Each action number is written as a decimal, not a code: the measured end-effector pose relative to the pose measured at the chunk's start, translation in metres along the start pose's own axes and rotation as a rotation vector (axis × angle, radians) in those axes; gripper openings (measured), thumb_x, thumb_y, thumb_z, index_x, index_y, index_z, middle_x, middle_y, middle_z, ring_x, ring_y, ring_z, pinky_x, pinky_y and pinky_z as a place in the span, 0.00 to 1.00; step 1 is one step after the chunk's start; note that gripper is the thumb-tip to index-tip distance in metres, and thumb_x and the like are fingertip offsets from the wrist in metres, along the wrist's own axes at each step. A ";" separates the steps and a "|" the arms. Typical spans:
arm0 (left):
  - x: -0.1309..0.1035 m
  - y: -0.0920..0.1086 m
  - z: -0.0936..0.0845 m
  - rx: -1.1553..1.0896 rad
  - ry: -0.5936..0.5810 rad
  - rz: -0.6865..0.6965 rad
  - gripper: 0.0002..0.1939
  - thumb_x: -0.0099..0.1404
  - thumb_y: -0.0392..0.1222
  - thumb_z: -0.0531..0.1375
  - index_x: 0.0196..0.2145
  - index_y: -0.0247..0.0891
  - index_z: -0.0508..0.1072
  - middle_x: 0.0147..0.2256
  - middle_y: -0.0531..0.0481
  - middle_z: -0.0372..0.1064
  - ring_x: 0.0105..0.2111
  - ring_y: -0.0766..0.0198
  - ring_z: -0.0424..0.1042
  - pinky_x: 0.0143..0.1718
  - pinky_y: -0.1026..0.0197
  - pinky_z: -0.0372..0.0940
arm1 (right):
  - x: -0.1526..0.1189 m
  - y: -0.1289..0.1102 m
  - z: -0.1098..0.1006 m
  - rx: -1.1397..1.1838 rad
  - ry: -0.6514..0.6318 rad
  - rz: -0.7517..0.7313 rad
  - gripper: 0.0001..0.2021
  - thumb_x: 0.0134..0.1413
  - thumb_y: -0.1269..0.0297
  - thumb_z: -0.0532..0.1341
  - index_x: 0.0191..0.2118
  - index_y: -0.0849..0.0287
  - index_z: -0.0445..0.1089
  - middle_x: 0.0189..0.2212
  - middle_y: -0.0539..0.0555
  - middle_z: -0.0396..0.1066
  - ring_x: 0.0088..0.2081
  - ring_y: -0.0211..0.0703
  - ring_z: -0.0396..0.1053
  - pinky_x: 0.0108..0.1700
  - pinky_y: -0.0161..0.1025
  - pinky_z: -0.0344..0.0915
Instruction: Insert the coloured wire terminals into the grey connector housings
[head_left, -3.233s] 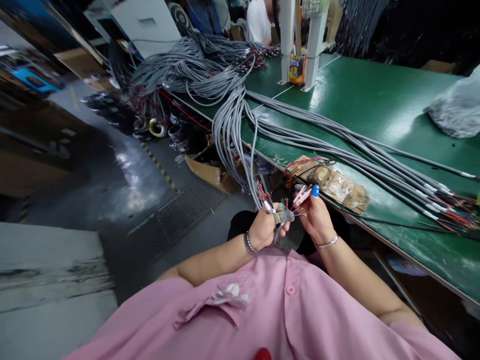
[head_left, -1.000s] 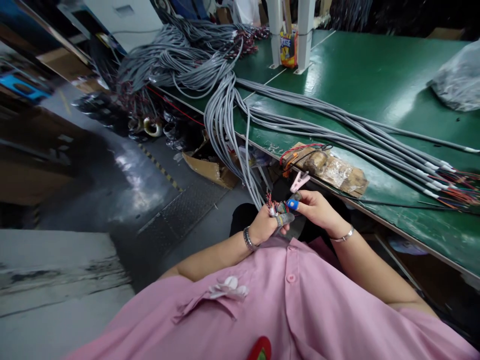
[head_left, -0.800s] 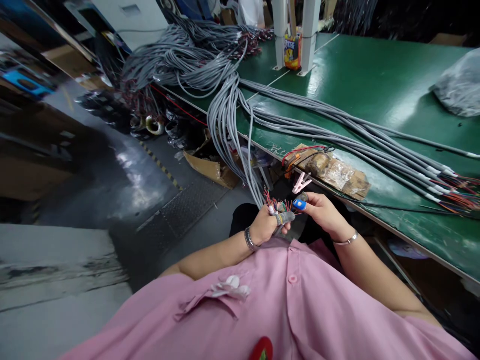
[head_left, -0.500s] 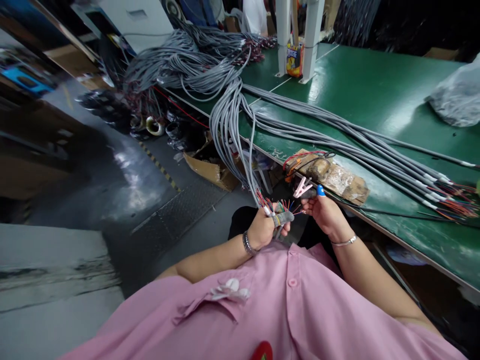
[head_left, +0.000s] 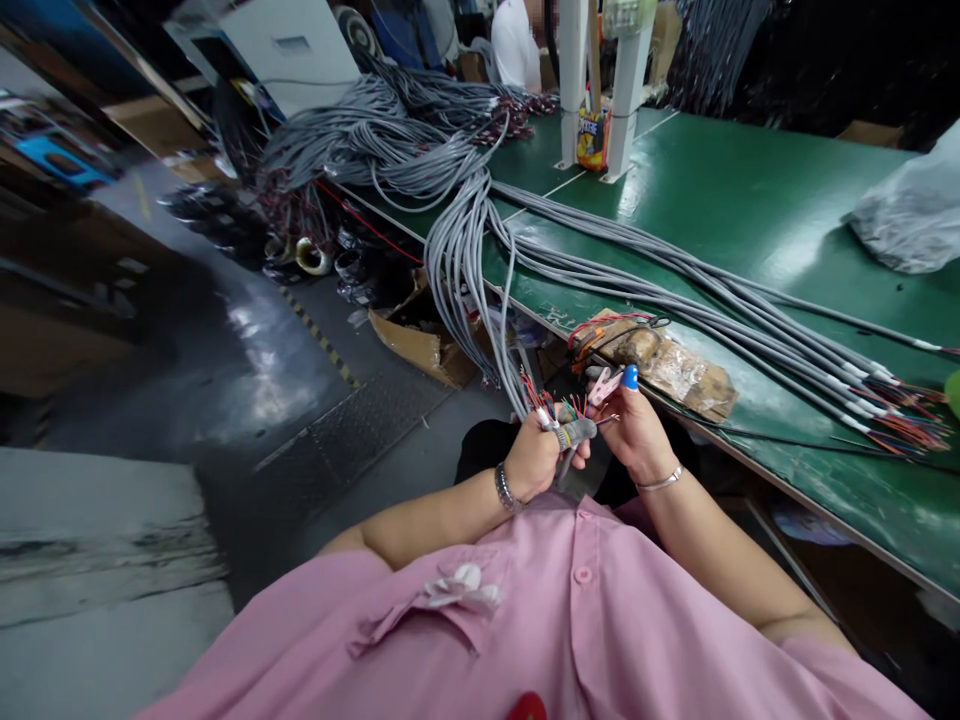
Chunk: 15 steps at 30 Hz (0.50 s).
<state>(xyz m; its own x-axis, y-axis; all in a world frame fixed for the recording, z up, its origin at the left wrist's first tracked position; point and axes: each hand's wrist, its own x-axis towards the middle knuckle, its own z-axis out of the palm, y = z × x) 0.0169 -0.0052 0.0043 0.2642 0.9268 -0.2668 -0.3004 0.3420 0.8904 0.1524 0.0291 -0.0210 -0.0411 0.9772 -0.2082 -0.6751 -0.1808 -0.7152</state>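
My left hand (head_left: 534,458) is closed around a bunch of grey cables (head_left: 504,350) near their stripped ends. Red, green and blue wires (head_left: 571,408) fan out of the grip toward the right. A grey cover with a yellowish band sits on one of its digits. Just to the right, my right hand (head_left: 634,435) has curled fingers at the wire tips and a blue cover on its raised thumb. Against that thumb is a pink clip (head_left: 602,388), in front of the bench edge. What the right fingertips pinch is hidden.
On the green bench (head_left: 750,170) lie more grey cables (head_left: 675,275), a taped wooden block (head_left: 667,365) and a plastic bag (head_left: 907,215). A white post (head_left: 626,110) stands at the back. Below are a cardboard box (head_left: 412,345) and floor with striped tape (head_left: 319,335).
My right hand has moved slightly left, bringing its thumb up against the pink clip. My left hand keeps hold of the cables. The view has tilted up a little.
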 end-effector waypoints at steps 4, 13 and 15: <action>0.003 -0.003 0.000 -0.001 0.007 -0.011 0.17 0.50 0.49 0.69 0.23 0.33 0.68 0.18 0.52 0.68 0.14 0.70 0.65 0.15 0.68 0.61 | 0.002 0.000 0.004 0.121 0.014 -0.009 0.18 0.43 0.48 0.70 0.29 0.58 0.72 0.23 0.47 0.70 0.24 0.34 0.64 0.29 0.33 0.65; -0.002 -0.005 -0.005 -0.023 0.029 -0.021 0.18 0.48 0.51 0.70 0.25 0.33 0.70 0.17 0.52 0.68 0.14 0.69 0.65 0.15 0.67 0.62 | 0.000 0.003 -0.006 0.143 -0.039 0.104 0.24 0.47 0.37 0.62 0.30 0.57 0.73 0.31 0.52 0.76 0.28 0.38 0.70 0.30 0.36 0.67; -0.006 -0.005 -0.008 -0.036 0.039 -0.001 0.18 0.48 0.50 0.70 0.25 0.33 0.70 0.17 0.52 0.68 0.15 0.69 0.65 0.15 0.67 0.62 | -0.001 -0.001 -0.007 0.129 -0.073 0.119 0.24 0.48 0.37 0.61 0.31 0.57 0.73 0.32 0.53 0.76 0.29 0.38 0.70 0.31 0.36 0.68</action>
<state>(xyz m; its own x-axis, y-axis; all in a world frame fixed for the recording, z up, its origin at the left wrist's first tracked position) 0.0099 -0.0107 -0.0011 0.2285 0.9317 -0.2824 -0.3329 0.3474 0.8767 0.1579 0.0279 -0.0250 -0.1763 0.9560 -0.2345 -0.7508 -0.2846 -0.5961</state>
